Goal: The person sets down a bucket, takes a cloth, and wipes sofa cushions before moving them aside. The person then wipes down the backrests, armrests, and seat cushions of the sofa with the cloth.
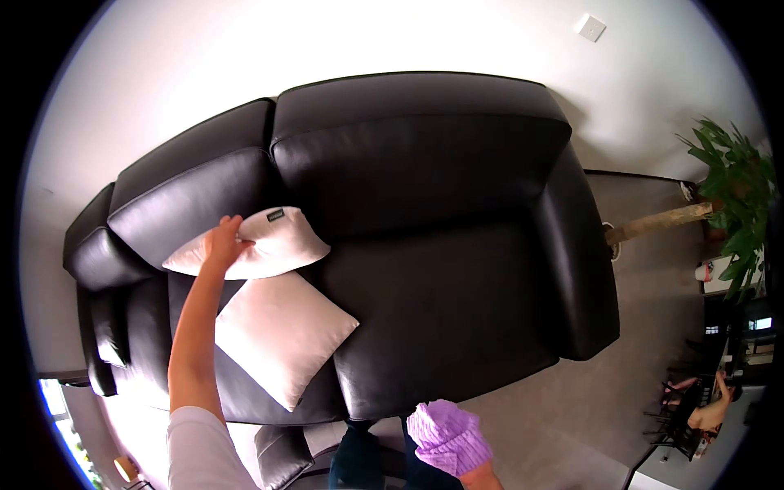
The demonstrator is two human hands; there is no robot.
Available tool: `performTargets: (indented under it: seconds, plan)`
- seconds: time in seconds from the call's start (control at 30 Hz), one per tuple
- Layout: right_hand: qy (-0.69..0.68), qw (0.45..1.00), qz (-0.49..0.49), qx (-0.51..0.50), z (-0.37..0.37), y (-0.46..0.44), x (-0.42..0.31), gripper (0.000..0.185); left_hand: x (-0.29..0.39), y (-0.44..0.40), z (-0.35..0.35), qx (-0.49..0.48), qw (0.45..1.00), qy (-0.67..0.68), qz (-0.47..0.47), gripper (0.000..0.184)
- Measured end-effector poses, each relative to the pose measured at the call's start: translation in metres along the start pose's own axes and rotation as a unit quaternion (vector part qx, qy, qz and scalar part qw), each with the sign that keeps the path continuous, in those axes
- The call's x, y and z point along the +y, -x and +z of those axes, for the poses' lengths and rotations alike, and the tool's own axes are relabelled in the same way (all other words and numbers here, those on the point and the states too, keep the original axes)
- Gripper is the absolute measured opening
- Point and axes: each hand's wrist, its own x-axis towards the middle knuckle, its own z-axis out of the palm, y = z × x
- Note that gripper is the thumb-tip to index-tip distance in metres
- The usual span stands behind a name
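My left hand [223, 243] reaches forward and grips a pale pink-white cushion [282, 245] with a small dark label on its edge. That cushion is tilted up near the sofa's backrest. Just in front of it, a second pale cushion [287, 331] lies on the seat of the black leather sofa [441, 302]. Low in the view, my right hand [478, 475] is by the sofa's front edge, mostly covered by a bunched purple cloth [447, 437] that it holds; the fingers are hidden behind the cloth.
A potted plant [735, 196] with a thick trunk stands right of the sofa's armrest [576, 261]. A person [709, 415] sits far off at the right, by dark chairs [682, 420]. A black leather piece [282, 456] is near my legs. A white wall plate [590, 28] is above.
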Motion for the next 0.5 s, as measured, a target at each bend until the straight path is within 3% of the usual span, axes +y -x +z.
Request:
performTargets:
  seconds: [0.1,0.2,0.33,0.5]
  plan:
    - [-0.024,1.0,-0.011,-0.007,-0.012,-0.014,-0.003,0.059,0.014,0.026,-0.002,0.023,0.999,0.002,0.044,0.037]
    - [-0.035,0.994,0.05,-0.096,-0.038,-0.023,-0.011,0.057,0.043,0.042,-0.034,0.009,0.999,-0.001,0.048,0.031]
    - [-0.06,0.996,0.064,-0.01,-0.006,-0.016,0.007,0.049,0.101,0.028,-0.071,0.028,0.994,0.007,0.108,0.026]
    - [-0.167,0.98,0.097,0.047,-0.038,-0.019,-0.009,0.049,0.185,-0.007,-0.074,0.036,0.984,0.075,0.161,0.023]
